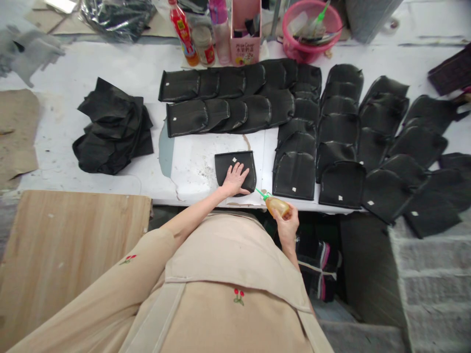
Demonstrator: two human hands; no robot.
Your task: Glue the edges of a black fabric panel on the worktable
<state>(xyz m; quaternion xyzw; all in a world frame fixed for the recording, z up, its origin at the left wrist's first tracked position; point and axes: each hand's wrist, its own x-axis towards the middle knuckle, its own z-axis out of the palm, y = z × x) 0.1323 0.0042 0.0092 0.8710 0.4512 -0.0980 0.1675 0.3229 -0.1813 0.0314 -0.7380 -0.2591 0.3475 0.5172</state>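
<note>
White table (110, 63) w/ rows of black pieces; my left hand (235, 179) flat, fingers spread on one black piece (230, 164), right hand (287, 226) grip wrapped round glue bottle (276, 206).

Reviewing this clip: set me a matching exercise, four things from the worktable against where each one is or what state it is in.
Things:
1. black piece
2. squeeze bottle
3. pink basin
4. black heap

Places or states:
A. at the table's far edge, holding odds and ends
B. flat under the left hand
C. loosely stacked at the left of the table
D. gripped in the right hand, green nozzle pointing toward the piece

Pairs: 1-B, 2-D, 3-A, 4-C
</note>
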